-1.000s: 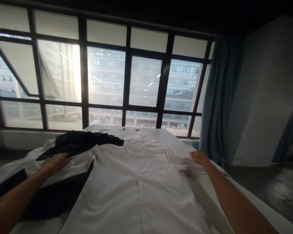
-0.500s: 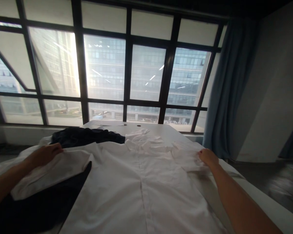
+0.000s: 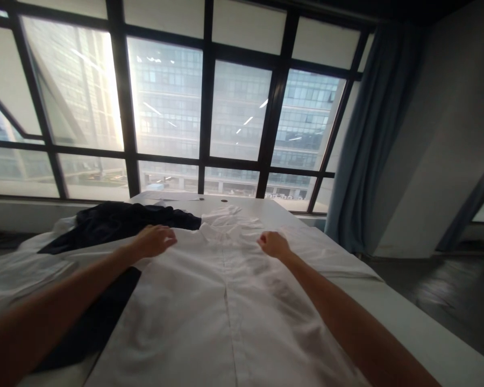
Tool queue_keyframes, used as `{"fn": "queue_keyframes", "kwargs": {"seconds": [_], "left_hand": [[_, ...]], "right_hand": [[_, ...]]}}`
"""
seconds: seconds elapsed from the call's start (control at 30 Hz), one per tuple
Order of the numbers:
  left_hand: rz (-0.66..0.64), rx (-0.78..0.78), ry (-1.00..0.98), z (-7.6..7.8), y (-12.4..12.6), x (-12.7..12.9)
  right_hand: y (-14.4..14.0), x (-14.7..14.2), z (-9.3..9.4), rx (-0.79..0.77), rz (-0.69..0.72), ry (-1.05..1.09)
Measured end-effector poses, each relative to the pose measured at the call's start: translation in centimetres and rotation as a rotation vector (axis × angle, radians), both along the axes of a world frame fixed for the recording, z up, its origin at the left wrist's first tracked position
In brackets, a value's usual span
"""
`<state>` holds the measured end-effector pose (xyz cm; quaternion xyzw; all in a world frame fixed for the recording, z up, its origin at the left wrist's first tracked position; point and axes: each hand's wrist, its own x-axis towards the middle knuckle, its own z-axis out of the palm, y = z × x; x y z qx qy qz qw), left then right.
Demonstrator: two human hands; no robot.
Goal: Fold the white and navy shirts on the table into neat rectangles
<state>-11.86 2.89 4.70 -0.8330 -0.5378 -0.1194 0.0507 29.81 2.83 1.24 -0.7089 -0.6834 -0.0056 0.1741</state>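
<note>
A white button-front shirt lies spread out before me, its collar end away from me and its button placket running down the middle. Over its left shoulder is my left hand, palm down, with the thumb and fingers a little apart and no cloth visible between them. Across the collar area, my right hand is close above the right shoulder with its fingers curled in. Whether any cloth is pinched there is hidden. The shirt's right sleeve lies out to the side.
Dark clothing is heaped behind the left sleeve, and more dark cloth lies beside the shirt's left edge. The white table runs back to a large window. A blue curtain hangs at the right.
Both hands have let go of the spread sleeves and moved inward to the shirt's shoulders. The sleeves now lie down at the sides. The view has shifted slightly.
</note>
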Motion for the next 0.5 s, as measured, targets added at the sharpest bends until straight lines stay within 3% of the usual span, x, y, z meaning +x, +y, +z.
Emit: {"fn": "queue_keyframes", "kwargs": {"seconds": [0.1, 0.2, 0.27, 0.37, 0.5], "left_hand": [[-0.104, -0.07, 0.054, -3.4, -0.8, 5.2], [-0.075, -0.203, 0.094, -7.0, -1.4, 5.9], [-0.066, -0.253, 0.108, -8.2, -1.6, 5.5], [-0.048, -0.284, 0.16, -7.4, -1.6, 6.0], [-0.138, -0.158, 0.111, -5.1, -1.3, 10.0]], "right_hand": [[0.3, -4.9, -1.3, -0.03, 0.125, 0.051], [-0.1, -8.2, -2.6, -0.059, 0.205, 0.093], [-0.4, -9.8, -3.0, -0.082, 0.224, 0.106], [-0.6, -11.6, -2.5, -0.187, 0.179, 0.074], [-0.3, -12.5, -1.4, -0.439, 0.17, 0.084]]}}
